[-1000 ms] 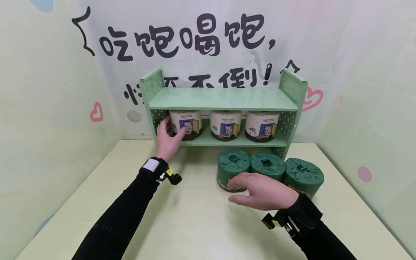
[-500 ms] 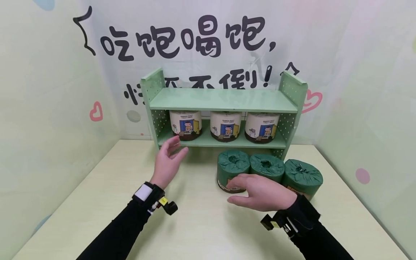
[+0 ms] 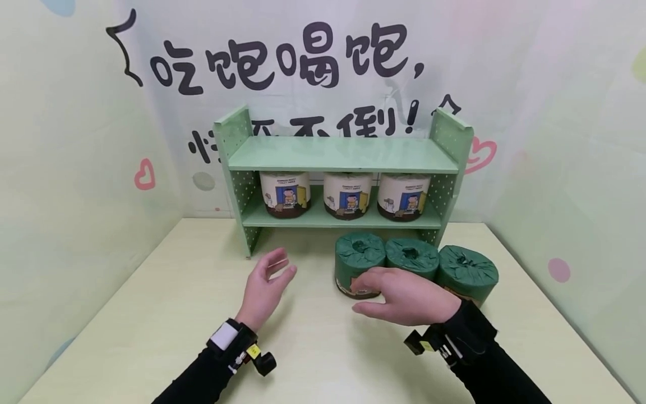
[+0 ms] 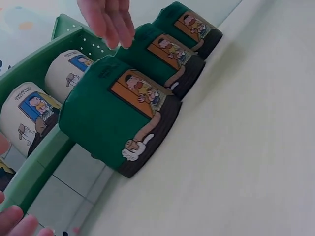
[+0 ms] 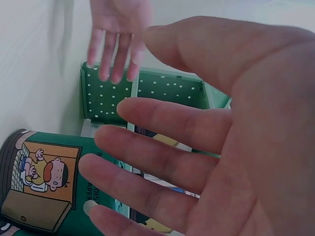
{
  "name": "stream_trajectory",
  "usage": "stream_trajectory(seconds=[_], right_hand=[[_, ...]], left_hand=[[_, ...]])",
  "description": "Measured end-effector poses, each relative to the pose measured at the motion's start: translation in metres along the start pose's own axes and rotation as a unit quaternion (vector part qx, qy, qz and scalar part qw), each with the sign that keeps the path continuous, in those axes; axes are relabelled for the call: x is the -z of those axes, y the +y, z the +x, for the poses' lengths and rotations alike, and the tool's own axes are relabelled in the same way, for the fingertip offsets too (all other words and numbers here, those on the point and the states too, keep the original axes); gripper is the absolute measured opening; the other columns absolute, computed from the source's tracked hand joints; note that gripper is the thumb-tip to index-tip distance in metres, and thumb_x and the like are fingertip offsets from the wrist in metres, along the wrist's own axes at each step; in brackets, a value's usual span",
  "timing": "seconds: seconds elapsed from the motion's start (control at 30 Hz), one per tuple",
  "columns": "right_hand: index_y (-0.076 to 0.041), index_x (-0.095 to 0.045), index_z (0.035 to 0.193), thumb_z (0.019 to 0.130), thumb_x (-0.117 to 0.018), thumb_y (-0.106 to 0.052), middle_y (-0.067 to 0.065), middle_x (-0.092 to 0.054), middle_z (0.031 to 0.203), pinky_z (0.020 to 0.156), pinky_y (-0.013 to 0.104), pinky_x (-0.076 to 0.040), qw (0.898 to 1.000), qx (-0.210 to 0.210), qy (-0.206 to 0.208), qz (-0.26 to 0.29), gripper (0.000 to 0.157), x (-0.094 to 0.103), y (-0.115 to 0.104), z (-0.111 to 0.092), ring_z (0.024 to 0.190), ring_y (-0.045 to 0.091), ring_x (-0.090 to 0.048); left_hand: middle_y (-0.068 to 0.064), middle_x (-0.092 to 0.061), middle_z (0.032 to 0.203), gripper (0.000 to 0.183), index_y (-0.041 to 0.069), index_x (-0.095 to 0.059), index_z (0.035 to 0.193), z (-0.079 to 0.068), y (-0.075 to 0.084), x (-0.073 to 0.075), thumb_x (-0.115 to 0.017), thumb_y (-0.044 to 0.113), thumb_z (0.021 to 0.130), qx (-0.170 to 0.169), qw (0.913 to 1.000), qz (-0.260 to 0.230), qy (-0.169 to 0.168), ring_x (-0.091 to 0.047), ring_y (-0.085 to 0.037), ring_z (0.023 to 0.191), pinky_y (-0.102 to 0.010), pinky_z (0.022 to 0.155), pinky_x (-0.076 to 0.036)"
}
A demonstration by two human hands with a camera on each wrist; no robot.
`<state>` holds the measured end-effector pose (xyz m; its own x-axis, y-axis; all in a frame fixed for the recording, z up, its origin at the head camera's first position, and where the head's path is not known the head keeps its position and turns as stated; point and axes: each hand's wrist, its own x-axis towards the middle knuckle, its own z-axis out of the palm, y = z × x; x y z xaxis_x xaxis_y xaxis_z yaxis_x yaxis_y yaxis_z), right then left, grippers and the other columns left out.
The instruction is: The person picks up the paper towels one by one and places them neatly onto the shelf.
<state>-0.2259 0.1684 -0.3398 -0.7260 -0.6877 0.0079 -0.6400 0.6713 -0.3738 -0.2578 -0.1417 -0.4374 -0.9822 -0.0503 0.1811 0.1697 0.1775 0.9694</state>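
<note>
My left hand (image 3: 264,292) hovers over the table in front of the shelf's left side, fingers loosely bent and holding nothing. Across from it, my right hand (image 3: 406,297) hangs with relaxed fingers before the green rolls, also without a grip on anything. Three green-wrapped toilet rolls stand in a row on the table: a left one (image 3: 355,261), a middle one (image 3: 414,255) and a right one (image 3: 468,272). On the shelf's lower board sit three cream toilet rolls, the left (image 3: 285,193), centre (image 3: 347,195) and right (image 3: 404,196), pictures facing forward.
The light green two-tier shelf (image 3: 343,154) with perforated side panels stands at the back of the pale table (image 3: 303,359). Light printed cloth walls (image 3: 75,168) enclose the table at the back and sides.
My left hand has let go of the left cream roll on the shelf and drawn back toward me, down over the table. The right hand stays nearly still.
</note>
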Motion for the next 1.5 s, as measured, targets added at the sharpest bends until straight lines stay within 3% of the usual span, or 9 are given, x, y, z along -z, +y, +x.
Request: stream_trajectory(seconds=[0.33,0.5,0.67,0.9,1.03,1.13,1.27,1.37,1.5], right_hand=[[-0.022,-0.073,0.137,0.111,-0.065,-0.046,-0.002,-0.073,0.133,0.097,0.038,-0.061,0.999,0.02,0.033,0.018,0.036,0.002,0.008,-0.001,0.115,0.015,-0.07],[-0.015,-0.066,0.149,0.11,-0.067,-0.042,0.003,-0.069,0.147,0.112,0.051,-0.058,0.995,0.005,0.095,0.024,0.047,0.002,0.017,-0.007,0.137,0.026,-0.065],[-0.014,-0.058,0.157,0.109,-0.071,-0.035,0.01,-0.06,0.159,0.12,0.062,-0.049,0.981,-0.032,0.187,0.045,0.054,0.012,0.043,-0.029,0.15,0.034,-0.055],[-0.007,-0.045,0.165,0.107,-0.074,-0.03,0.026,-0.045,0.166,0.118,0.075,-0.036,0.951,-0.105,0.285,0.063,0.069,0.02,0.09,-0.08,0.155,0.052,-0.038],[-0.01,-0.026,0.174,0.106,-0.074,-0.036,0.032,-0.022,0.177,0.114,0.084,-0.03,0.938,-0.171,0.284,0.101,0.088,0.014,0.12,-0.107,0.158,0.063,-0.024],[-0.01,-0.013,0.177,0.104,-0.077,-0.037,0.036,-0.013,0.177,0.114,0.085,-0.029,0.934,-0.197,0.276,0.117,0.101,0.006,0.139,-0.119,0.155,0.066,-0.022],[-0.004,-0.001,0.176,0.1,-0.082,-0.031,0.041,-0.009,0.174,0.115,0.084,-0.03,0.93,-0.206,0.27,0.144,0.114,-0.009,0.156,-0.123,0.154,0.067,-0.023],[-0.003,0.008,0.175,0.098,-0.084,-0.031,0.041,-0.001,0.176,0.117,0.086,-0.025,0.926,-0.22,0.254,0.171,0.123,-0.016,0.163,-0.123,0.158,0.067,-0.014],[-0.004,0.018,0.173,0.097,-0.085,-0.034,0.041,0.003,0.176,0.119,0.089,-0.018,0.921,-0.24,0.237,0.196,0.131,-0.022,0.168,-0.122,0.16,0.067,-0.006]], left_hand=[[-0.021,-0.057,0.161,0.057,0.005,-0.053,0.158,-0.022,-0.011,-0.012,-0.074,0.015,0.106,0.015,0.9993,-0.029,-0.02,-0.06,-0.036,0.147,-0.024,0.108,-0.058],[-0.021,-0.058,0.16,0.055,0.006,-0.054,0.157,-0.029,-0.011,-0.013,-0.074,0.015,0.106,0.01,0.9994,-0.019,-0.029,-0.061,-0.035,0.146,-0.015,0.102,-0.054],[-0.02,-0.059,0.159,0.054,0.006,-0.056,0.156,-0.029,-0.011,-0.011,-0.074,0.017,0.106,0.006,0.9995,-0.012,-0.027,-0.062,-0.035,0.144,-0.014,0.101,-0.054],[-0.019,-0.059,0.158,0.054,0.007,-0.056,0.155,-0.026,-0.008,-0.009,-0.074,0.019,0.106,0.003,0.9993,-0.003,-0.037,-0.064,-0.033,0.142,-0.015,0.101,-0.054],[-0.02,-0.06,0.157,0.053,0.008,-0.057,0.155,-0.025,-0.006,-0.007,-0.074,0.019,0.106,0.001,0.9992,-0.001,-0.039,-0.064,-0.033,0.142,-0.015,0.101,-0.054],[-0.02,-0.061,0.156,0.053,0.008,-0.057,0.155,-0.024,-0.005,-0.006,-0.074,0.018,0.106,0.002,0.9993,0.003,-0.037,-0.065,-0.033,0.141,-0.016,0.102,-0.055],[-0.02,-0.061,0.156,0.052,0.007,-0.058,0.154,-0.023,-0.006,-0.005,-0.074,0.017,0.105,0.001,0.9994,0.006,-0.035,-0.065,-0.033,0.14,-0.016,0.101,-0.055],[-0.019,-0.061,0.156,0.052,0.008,-0.058,0.154,-0.023,-0.006,-0.004,-0.074,0.018,0.106,0.003,0.9993,0.007,-0.036,-0.065,-0.032,0.14,-0.018,0.102,-0.055],[-0.018,-0.061,0.156,0.051,0.01,-0.058,0.154,-0.022,-0.006,-0.003,-0.074,0.02,0.106,0.007,0.9992,0.012,-0.038,-0.065,-0.031,0.14,-0.029,0.108,-0.058]])
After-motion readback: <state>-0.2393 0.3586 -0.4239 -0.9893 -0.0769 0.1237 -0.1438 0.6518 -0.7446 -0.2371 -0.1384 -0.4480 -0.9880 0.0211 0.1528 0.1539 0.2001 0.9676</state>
